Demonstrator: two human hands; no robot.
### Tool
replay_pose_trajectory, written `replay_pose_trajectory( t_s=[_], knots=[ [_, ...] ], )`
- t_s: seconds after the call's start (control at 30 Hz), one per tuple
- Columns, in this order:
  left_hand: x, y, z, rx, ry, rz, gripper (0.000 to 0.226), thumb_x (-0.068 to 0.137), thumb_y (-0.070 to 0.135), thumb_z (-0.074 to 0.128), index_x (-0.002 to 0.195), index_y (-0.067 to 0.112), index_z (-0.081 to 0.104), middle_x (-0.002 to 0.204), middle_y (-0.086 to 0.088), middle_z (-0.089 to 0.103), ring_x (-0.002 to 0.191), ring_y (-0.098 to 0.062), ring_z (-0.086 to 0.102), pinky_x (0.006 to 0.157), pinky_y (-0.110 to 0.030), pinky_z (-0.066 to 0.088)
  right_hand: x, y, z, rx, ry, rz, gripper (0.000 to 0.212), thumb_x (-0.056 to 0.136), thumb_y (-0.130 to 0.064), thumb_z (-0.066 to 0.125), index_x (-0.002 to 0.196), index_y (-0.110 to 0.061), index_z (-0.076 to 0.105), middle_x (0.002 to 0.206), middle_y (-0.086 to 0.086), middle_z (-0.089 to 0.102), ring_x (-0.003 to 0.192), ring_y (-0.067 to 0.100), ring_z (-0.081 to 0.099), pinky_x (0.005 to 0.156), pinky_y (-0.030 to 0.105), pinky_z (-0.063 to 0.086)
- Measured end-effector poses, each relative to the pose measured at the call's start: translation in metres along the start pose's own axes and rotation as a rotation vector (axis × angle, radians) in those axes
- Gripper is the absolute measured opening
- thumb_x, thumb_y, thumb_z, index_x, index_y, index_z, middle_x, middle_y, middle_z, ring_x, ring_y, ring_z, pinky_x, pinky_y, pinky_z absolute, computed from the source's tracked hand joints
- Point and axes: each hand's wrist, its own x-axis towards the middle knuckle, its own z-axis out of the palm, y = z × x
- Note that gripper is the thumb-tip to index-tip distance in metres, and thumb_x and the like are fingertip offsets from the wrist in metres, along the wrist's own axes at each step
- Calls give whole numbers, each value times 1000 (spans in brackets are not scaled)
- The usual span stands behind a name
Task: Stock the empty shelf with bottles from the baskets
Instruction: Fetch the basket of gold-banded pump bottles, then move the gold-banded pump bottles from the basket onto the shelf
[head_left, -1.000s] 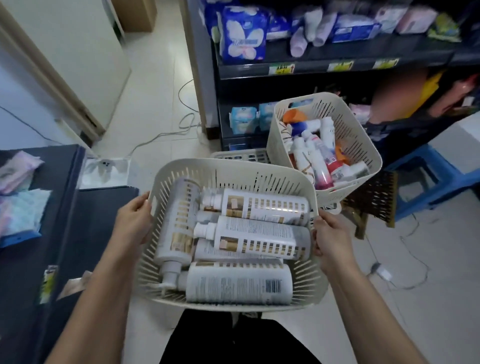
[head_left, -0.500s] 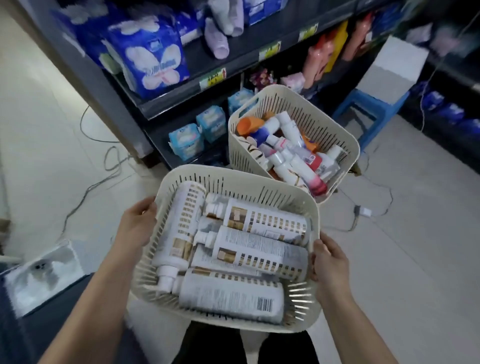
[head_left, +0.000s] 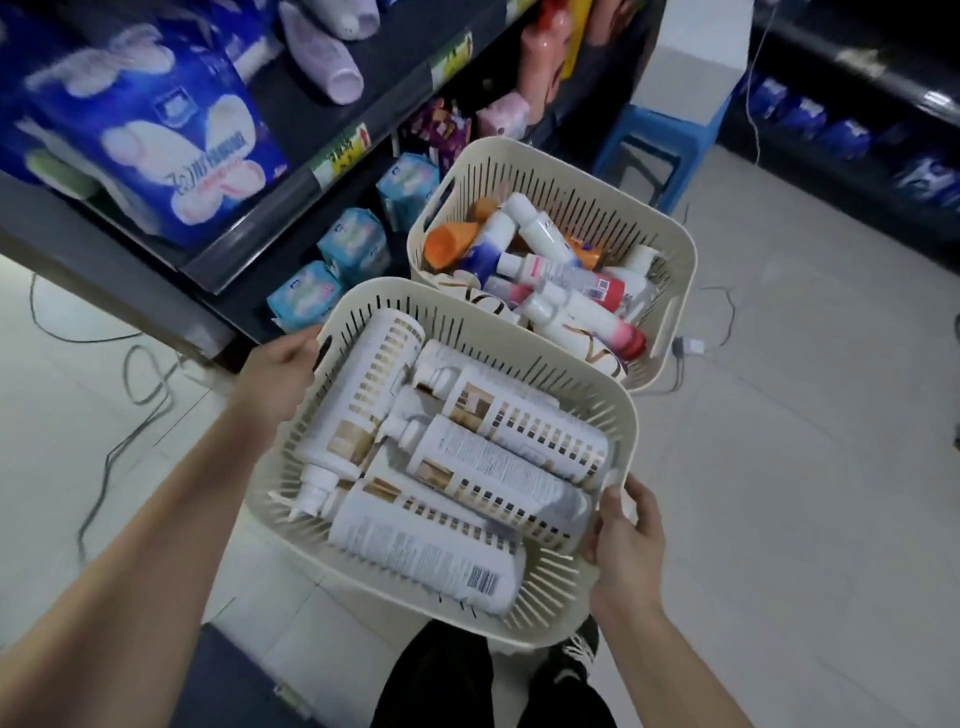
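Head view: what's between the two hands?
The cream slotted plastic basket, which the left hand and right hand grip at opposite rims; white gold-patterned bottles lie inside it. The head view shows this.

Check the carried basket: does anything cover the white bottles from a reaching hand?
Nothing visible covers the white bottles; they lie exposed in the open-topped basket. But the left hand and right hand both grip its rim, so neither is free.
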Motion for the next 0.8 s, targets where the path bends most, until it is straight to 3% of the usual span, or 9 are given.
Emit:
replay_pose_trajectory(
  t_s=[0.07, 0.13, 0.2, 0.27, 0.47, 0.53, 0.6, 0.7, 0.8],
  knots=[
    [11, 3, 3, 17, -18, 17, 34, 102, 31, 42, 133, 33, 56, 105, -19, 65, 58, -8, 38, 50, -23, 30, -1, 6, 6, 11, -1, 2, 32, 103, -22, 49, 135, -19, 48, 55, -4, 53, 35, -1, 49, 49, 25, 36],
    [21, 4, 7, 28, -40, 39, 34, 102, 31, 43, 133, 33, 56, 130, -21, 57, 64, -11, 49, 56, -27, 40, 0, 13, 11, 34, 12, 32, 33, 102, -23, 51, 135, -19, 48, 56, -2, 55, 36, -1, 51, 51, 26, 38],
    [30, -1, 13, 54, -57, 50, 35, 102, 31, 44, 135, 32, 54, 135, -19, 54, 95, -32, 64, 82, -44, 53, 2, 17, 15, 51, 19, 62, 30, 101, -23, 53, 131, -20, 50, 54, -2, 56, 37, 1, 51, 51, 28, 39],
    [39, -8, 16, 80, -56, 24, 36, 101, 30, 44, 136, 31, 54, 135, -17, 55, 119, -40, 53, 101, -52, 41, 4, 20, 18, 51, -5, 89, 23, 100, -22, 54, 123, -23, 51, 51, -5, 58, 39, 2, 53, 51, 27, 40],
    [49, -18, 14, 118, -90, 1, 38, 101, 31, 42, 138, 31, 51, 133, -10, 59, 122, -33, 53, 103, -48, 41, 8, 25, 23, -183, -16, 13, 30, 101, -26, 51, 130, -23, 42, 67, 4, 59, 55, 15, 56, 57, 33, 48],
    [49, -20, 10, 172, -90, 20, 39, 101, 34, 41, 139, 32, 49, 133, -9, 58, 122, -30, 54, 105, -48, 42, 7, 25, 26, -298, -40, -6, 43, 99, -30, 54, 137, -25, 35, 87, 5, 64, 73, 21, 62, 74, 44, 55],
    [49, -21, 11, 266, -103, 50, 39, 101, 34, 37, 140, 33, 47, 132, -9, 58, 119, -29, 54, 103, -47, 43, 3, 22, 31, -389, -69, -25, 57, 96, -27, 59, 143, -22, 28, 108, 2, 63, 98, 27, 63, 89, 47, 53],
    [44, -19, 13, 487, -118, 93, 44, 102, 33, 35, 146, 34, 35, 137, -7, 51, 121, -29, 50, 99, -40, 42, -4, 20, 38, -539, -8, -32, 70, 91, -23, 65, 148, -12, 26, 132, 13, 50, 123, 35, 49, 95, 43, 44],
    [32, -19, 13, 738, -74, 167, 57, 98, 41, 40, 151, 35, 21, 141, -11, 40, 129, -31, 36, 105, -45, 35, -8, 12, 37, -821, 103, -112, 69, 87, -29, 69, 143, -3, 38, 143, 25, 39, 133, 40, 35, 104, 45, 37]
  ],
)
